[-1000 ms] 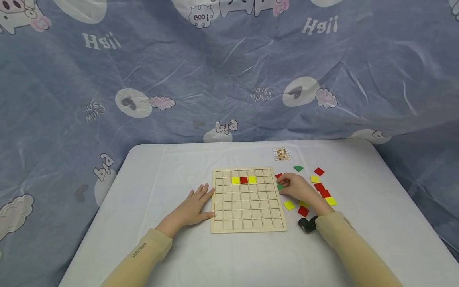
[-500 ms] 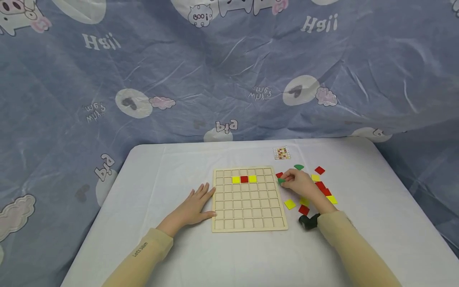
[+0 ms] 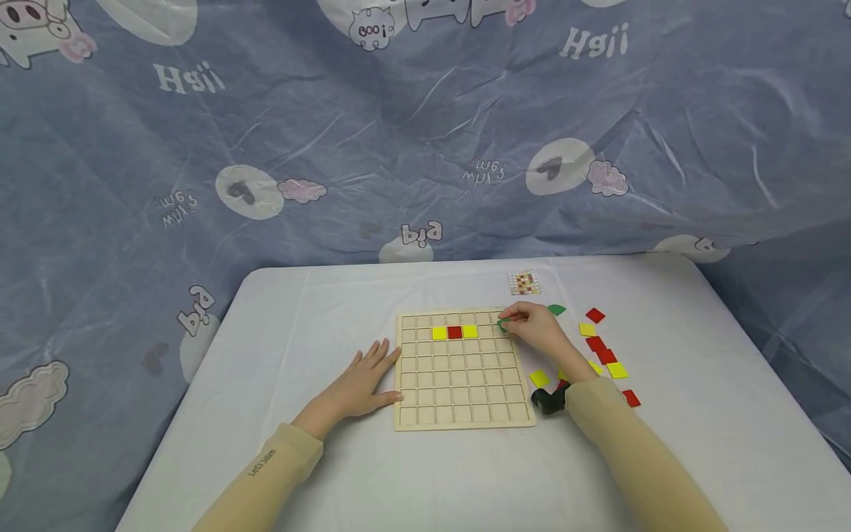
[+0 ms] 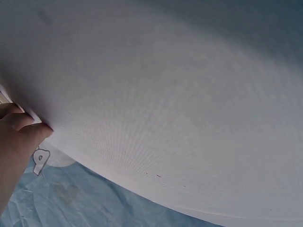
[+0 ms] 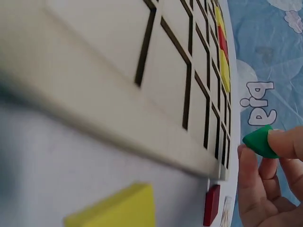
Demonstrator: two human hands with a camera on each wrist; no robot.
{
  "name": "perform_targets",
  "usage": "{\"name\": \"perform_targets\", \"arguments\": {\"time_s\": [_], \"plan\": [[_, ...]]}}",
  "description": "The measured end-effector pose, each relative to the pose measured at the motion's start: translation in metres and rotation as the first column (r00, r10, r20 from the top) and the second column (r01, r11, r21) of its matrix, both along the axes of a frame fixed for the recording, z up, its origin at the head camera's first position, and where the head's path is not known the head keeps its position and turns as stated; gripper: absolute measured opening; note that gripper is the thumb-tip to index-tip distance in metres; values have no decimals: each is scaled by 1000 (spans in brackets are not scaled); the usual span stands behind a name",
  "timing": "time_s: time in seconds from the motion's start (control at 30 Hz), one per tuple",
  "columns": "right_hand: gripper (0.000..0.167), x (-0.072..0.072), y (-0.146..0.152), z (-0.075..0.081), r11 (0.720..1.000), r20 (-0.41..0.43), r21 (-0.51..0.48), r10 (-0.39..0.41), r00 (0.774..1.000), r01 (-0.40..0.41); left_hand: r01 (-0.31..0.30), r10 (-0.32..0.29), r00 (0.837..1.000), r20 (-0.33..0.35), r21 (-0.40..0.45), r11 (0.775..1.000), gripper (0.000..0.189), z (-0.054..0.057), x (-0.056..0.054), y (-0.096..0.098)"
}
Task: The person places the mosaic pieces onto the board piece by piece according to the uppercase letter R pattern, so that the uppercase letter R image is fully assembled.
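Observation:
A pale wooden grid board (image 3: 459,391) lies on the white table. In its second row from the back sit a yellow tile (image 3: 439,333), a red tile (image 3: 455,332) and another yellow tile (image 3: 470,331). My right hand (image 3: 535,327) pinches a green quarter-round tile (image 5: 260,141) between thumb and fingers, over the board's back right part. My left hand (image 3: 355,384) lies with fingers spread, its fingertips and thumb at the board's left edge. In the left wrist view, only part of the left hand (image 4: 21,137) shows at the side.
Right of the board lie several loose red and yellow tiles (image 3: 617,370) and a green tile (image 3: 556,309). A small patterned card (image 3: 524,282) lies behind the board. Below the right wrist is a black device (image 3: 549,401). A blue printed cloth (image 3: 372,148) hangs behind the table.
My right hand has lifted the green tile from beside the board and carried it left over the board's back right part. My left hand has stayed at the board's edge.

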State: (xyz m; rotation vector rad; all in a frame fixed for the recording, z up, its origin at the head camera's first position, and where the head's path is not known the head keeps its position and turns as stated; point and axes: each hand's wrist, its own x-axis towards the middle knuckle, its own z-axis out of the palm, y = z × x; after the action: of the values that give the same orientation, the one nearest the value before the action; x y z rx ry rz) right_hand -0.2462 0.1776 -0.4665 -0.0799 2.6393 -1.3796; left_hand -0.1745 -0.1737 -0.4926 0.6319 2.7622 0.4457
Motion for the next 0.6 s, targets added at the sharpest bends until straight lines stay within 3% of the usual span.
{"name": "perform_targets", "arguments": {"time_s": [0.23, 0.43, 0.6], "plan": [[28, -5, -19, -1, 996, -39, 67, 68, 997, -65, 3, -3, 1000, 3, -3, 1000, 86, 0, 0, 0], [16, -6, -31, -4, 982, -116, 171, 104, 988, -84, -2, 2, 1000, 2, -9, 1000, 86, 0, 0, -1], [9, -6, -36, -7, 975, -128, 213, 97, 987, -68, -2, 2, 1000, 2, -5, 1000, 86, 1, 0, -1]]}}
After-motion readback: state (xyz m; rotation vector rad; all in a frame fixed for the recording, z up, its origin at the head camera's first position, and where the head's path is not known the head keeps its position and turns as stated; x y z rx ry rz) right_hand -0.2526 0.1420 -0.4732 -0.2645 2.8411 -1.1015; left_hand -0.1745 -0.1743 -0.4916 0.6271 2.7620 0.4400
